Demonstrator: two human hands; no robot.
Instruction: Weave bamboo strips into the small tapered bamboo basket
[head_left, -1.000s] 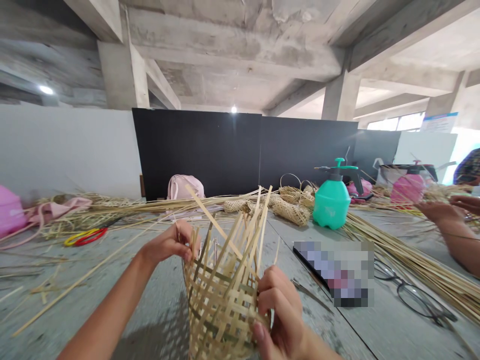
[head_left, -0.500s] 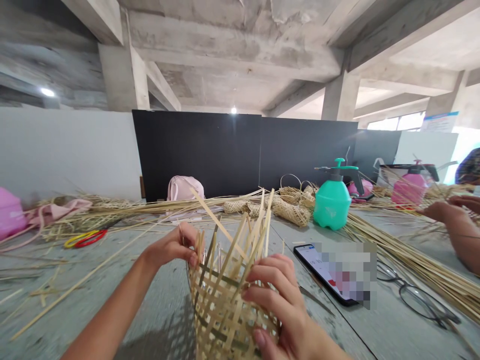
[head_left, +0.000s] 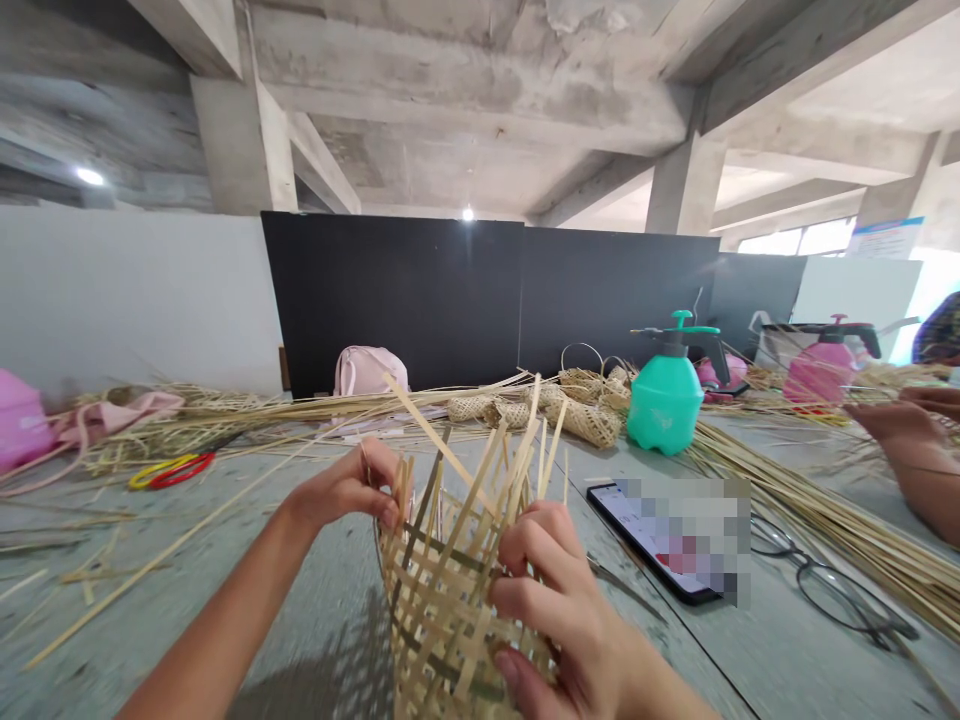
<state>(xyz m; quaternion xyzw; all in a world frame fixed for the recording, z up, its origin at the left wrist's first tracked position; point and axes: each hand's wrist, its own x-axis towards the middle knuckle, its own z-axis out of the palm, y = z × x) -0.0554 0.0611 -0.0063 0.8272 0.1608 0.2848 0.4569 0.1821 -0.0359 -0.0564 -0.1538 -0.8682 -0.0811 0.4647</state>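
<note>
A half-open-weave bamboo basket (head_left: 442, 620) stands upright in front of me, with loose strips (head_left: 480, 480) sticking up from its rim. My left hand (head_left: 360, 485) pinches the rim and strip ends at the basket's left side. Against the right side, my right hand (head_left: 555, 590) has its fingers curled on the woven wall and strips, thumb lower down. The right fingertips are partly hidden among the strips. Metal clips seem to show inside the rim, though they are hard to make out.
Right of the basket lie a pointed blade (head_left: 626, 588), a phone (head_left: 652, 550) and glasses (head_left: 832, 590). Behind them stands a green spray bottle (head_left: 666, 400) near bamboo strips (head_left: 825, 510). Red-and-yellow scissors (head_left: 172, 471) lie left. Another person's hands (head_left: 907, 440) are at far right.
The right fingers have curled in more against the basket wall, and some upright strips on the right have shifted. The left hand keeps its pinch on the rim.
</note>
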